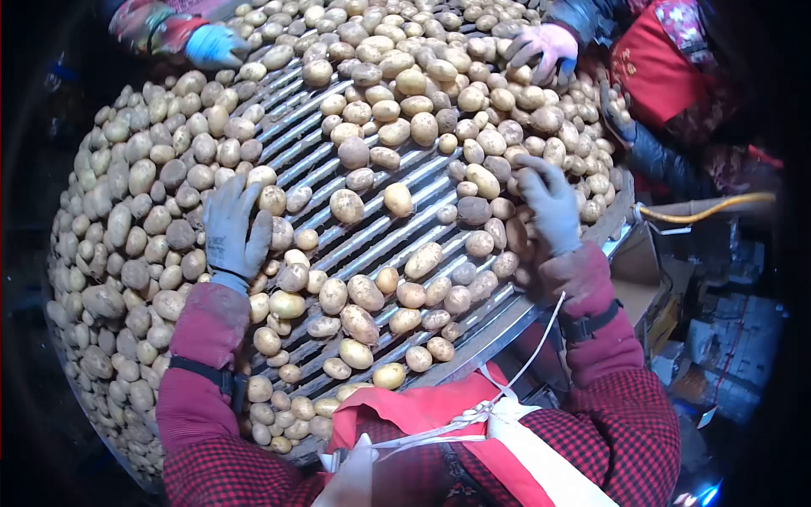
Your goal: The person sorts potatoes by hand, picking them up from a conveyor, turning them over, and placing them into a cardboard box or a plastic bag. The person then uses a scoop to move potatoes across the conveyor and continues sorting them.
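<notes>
Left hand (230,234) on potatoes (346,206) beside slats (328,240), fingers unclenched. Right hand (552,208) at far-side potatoes, fingers loosely spread.

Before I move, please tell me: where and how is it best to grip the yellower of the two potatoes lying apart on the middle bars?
Probably from above, thumb and fingers on opposite rounded sides of the potato: its top is uncovered, its shape nearly round, with space all around it.
</notes>
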Demonstrator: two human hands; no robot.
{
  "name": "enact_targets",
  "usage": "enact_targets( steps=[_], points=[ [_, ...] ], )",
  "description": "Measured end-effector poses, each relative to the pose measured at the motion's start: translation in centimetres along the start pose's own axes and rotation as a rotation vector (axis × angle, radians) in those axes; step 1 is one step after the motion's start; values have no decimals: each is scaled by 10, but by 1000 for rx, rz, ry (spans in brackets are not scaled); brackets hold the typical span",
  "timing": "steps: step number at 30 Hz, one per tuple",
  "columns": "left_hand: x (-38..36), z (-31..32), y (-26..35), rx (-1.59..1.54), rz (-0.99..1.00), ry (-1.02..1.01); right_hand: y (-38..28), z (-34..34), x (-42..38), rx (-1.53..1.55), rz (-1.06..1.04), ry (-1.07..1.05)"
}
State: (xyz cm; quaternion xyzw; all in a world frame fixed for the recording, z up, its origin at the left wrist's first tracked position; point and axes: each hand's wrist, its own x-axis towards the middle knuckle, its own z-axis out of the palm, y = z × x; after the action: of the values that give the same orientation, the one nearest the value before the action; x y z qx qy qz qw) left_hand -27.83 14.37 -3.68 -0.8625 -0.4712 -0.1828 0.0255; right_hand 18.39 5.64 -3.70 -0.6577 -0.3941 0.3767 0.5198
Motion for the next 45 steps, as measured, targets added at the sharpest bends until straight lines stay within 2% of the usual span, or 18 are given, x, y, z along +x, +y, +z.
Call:
enact_targets(
  steps=[1,2,4,5,7,9,12,13,15,16,17,21,23,28,31,37,41,45],
  points=[
    [1,1,0,3,20,-1,-17,-10,-14,253,195,36],
    [5,-1,4,12,7,-4,-40,-8,-30,507,259,58],
    [11,8,5,39,-30,21,-25,-19,-48,674,192,-58],
    [19,11,16,71,-55,42,-25,-18,-60,843,256,-80],
    [57,-3,66,-119,114,93,-13,5,-86,526,-134,-50],
    [97,10,112,-362,359,-7,-9,8,-102,506,-130,-69],
    [138,23,186,-275,429,-398,3,12,-107,547,-187,-64],
    [144,54,191,-238,452,-403,7,13,-107,590,-194,-59],
    [159,76,207,-184,465,-529,3,5,-102,826,72,-93],
    [161,90,208,-191,473,-501,0,-1,-98,949,221,-110],
    [165,89,210,-239,514,-457,2,-2,-96,1020,253,-136],
    [158,82,215,-207,470,-551,-1,-6,-95,1026,249,-182],
    [146,87,213,-302,415,-410,-1,-3,-95,937,165,-163],
    [158,88,229,-198,389,-442,8,-2,-91,809,118,-198],
    [161,91,224,-199,401,-476,5,-2,-92,873,241,-187],
    [147,90,219,-295,247,-526,0,5,-94,642,16,-87],
    [128,99,211,-376,422,-265,4,4,-88,980,204,-144],
    [137,97,224,-326,343,-371,4,11,-90,808,96,-89]
  ],
)
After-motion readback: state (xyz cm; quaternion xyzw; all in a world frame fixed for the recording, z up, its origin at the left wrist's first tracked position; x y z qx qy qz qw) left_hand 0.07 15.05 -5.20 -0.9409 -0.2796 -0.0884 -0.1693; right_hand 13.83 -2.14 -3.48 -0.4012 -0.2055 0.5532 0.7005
